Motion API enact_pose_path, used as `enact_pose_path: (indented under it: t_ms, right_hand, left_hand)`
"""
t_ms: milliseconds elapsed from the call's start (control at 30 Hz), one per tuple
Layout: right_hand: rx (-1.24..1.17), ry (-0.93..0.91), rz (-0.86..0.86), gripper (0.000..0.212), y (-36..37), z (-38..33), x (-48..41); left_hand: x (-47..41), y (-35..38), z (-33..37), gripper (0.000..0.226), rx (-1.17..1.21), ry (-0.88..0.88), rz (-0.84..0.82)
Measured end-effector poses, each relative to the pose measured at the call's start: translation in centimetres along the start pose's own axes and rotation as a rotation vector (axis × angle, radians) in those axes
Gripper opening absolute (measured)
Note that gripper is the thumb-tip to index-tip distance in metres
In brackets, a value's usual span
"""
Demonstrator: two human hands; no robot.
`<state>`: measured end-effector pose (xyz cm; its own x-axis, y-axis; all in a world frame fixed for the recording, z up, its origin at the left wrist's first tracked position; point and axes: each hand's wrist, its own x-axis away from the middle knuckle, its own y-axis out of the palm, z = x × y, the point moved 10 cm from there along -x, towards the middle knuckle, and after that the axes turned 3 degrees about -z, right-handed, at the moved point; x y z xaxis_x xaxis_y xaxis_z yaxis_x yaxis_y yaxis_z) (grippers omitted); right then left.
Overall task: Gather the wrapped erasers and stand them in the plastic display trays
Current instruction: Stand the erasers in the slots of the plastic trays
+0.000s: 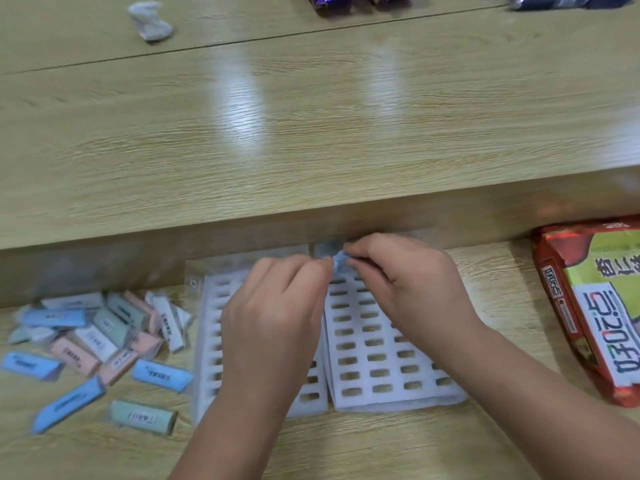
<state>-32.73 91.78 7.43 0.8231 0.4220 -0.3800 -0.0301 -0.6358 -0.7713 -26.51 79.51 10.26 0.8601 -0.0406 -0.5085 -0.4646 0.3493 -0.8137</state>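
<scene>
At the centre of the frame, I see the left hand (277,306) and the right hand (405,282), backs up, pinching one blue eraser (340,263) between curled fingertips, above the upper edge of the trays (398,403). I judge that placing is in hand. Next, the eraser must go upright into a slot. The pile (97,341) lies at lower left.

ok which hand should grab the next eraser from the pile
Left, probably. The pile of wrapped erasers lies left of the trays, nearest the left hand; the right hand would have to cross both trays. Both hands pinch a blue eraser.
</scene>
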Motion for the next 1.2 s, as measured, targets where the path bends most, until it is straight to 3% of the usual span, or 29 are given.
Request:
enact_pose_path:
  t_ms: [100, 233, 500, 667, 833, 967, 1067, 1133, 1200]
  right_hand:
    - [0.02, -0.053, 0.009, 0.016, 0.1, -0.2, -0.2]
    - [0.024, -0.071, -0.022, 0.015, 0.7, 0.0, -0.3]
    - [-0.011, -0.054, -0.029, 0.025, 0.7, -0.5, -0.5]
    - [0.022, -0.07, -0.024, 0.019, 0.9, -0.7, -0.5]
    - [0.174, -0.126, -0.043, 0.033, 0.7, -1.5, 0.2]
    - [0.189, 0.044, 0.04, 0.04, -0.9, -2.4, 0.9]
    - [0.144, 0.079, 0.106, 0.032, -1.2, -6.9, 1.2]
    - [0.082, 0.018, 0.033, 0.027, 1.2, -11.9, 1.3]
    - [0.033, -0.077, -0.146, 0.024, 5.7, -16.9, 1.3]
  left_hand:
    - [-0.2, 0.3, -0.4, 0.006, 0.114, 0.037, -0.002]
    - [-0.3, 0.3, -1.3, 0.009, 0.222, -0.04, 0.014]
    - [-0.6, 1.1, -0.7, 0.005, 0.173, 0.1, -0.01]
    - [0.2, 2.4, -1.6, 0.005, 0.203, 0.1, -0.089]
    - [0.1, 2.3, -1.9, 0.026, 0.083, 0.046, -0.156]
    - [2.0, 0.3, -3.8, 0.042, 0.15, -0.053, -0.189]
    - [4.7, -3.3, -7.9, 0.037, 0.174, -0.175, -0.182]
    - [7.5, -6.1, -11.8, 0.03, 0.176, -0.256, -0.169]
    - [10.8, -8.5, -16.0, 0.027, 0.154, -0.341, -0.186]
